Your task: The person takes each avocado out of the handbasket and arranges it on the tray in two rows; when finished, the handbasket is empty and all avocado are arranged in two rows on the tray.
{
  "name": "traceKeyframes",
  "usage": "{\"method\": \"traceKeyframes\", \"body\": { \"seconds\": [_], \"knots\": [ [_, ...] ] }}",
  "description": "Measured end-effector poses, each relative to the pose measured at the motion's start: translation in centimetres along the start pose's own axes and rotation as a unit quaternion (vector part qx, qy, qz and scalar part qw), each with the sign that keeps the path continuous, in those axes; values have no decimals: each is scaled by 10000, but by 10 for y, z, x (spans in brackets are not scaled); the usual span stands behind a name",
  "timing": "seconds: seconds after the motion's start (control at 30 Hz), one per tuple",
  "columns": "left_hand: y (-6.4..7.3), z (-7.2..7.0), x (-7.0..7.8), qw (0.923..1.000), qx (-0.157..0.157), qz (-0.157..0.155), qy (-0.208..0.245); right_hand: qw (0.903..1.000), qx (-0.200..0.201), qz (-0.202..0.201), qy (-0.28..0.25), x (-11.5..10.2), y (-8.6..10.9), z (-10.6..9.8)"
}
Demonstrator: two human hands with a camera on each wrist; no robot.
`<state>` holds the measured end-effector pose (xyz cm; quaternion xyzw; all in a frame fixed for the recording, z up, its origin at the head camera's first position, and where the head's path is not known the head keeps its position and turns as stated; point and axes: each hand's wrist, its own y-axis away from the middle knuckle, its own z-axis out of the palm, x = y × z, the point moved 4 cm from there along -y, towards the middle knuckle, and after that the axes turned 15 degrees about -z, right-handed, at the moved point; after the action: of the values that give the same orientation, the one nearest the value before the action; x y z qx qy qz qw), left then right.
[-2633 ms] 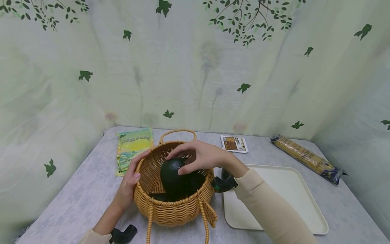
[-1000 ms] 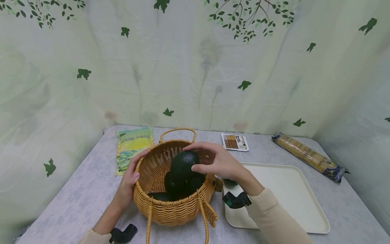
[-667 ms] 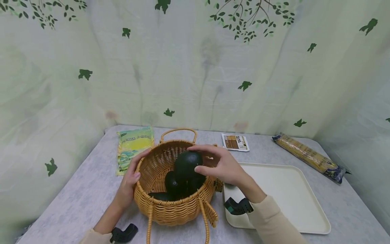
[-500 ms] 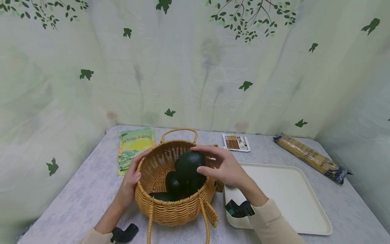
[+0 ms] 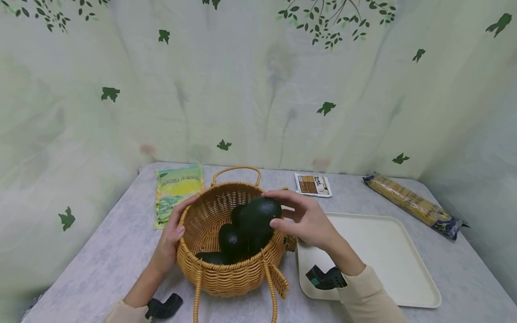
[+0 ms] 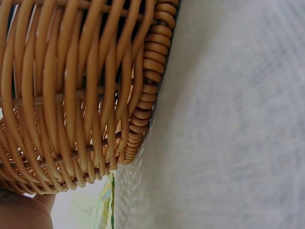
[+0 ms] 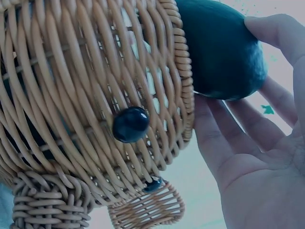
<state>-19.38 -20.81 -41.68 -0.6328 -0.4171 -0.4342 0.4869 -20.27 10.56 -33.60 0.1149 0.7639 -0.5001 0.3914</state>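
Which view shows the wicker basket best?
Head: it shows the wicker basket nearly whole from above, dark green items inside. Left wrist gives only a cropped close-up of its woven side; right wrist, another cropped part, with a glossy dark bead.

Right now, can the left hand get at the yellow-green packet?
Probably yes: the yellow-green packet lies just beyond the left hand, and no object seems to block the way. That hand holds the basket, though, so it would likely have to let go first.

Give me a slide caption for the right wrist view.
Right hand gripping a dark oval object protruding from a wicker basket.
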Motion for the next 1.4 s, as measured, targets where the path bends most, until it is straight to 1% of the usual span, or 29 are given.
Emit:
{"method": "traceKeyframes", "body": {
  "seconds": [0.23,0.37,0.47,0.6,0.73,1.0,1.17,1.4],
  "knots": [
    [0,-1,-1,10000,-45,51,-45,9998,39,128,-133,-6,3,-5],
    [0,-1,-1,9999,-78,82,-5,9998,49,43,-168,-10,4,-9],
    [-1,-1,0,9999,-120,103,21,9999,52,-25,-87,-13,5,-13],
    [-1,-1,-1,10000,-62,47,39,10000,33,3,61,-16,7,-19],
    [-1,0,-2,10000,22,-25,60,10000,-50,53,53,-19,9,-23],
    [-1,0,-1,9999,56,-82,21,9998,-183,59,-2,-22,13,-34],
    [0,0,-1,10000,14,-5,0,9996,-222,61,146,-24,16,-42],
    [-1,-1,-1,10000,-3,69,-30,9995,-249,77,174,-24,20,-52]
  ]
}}
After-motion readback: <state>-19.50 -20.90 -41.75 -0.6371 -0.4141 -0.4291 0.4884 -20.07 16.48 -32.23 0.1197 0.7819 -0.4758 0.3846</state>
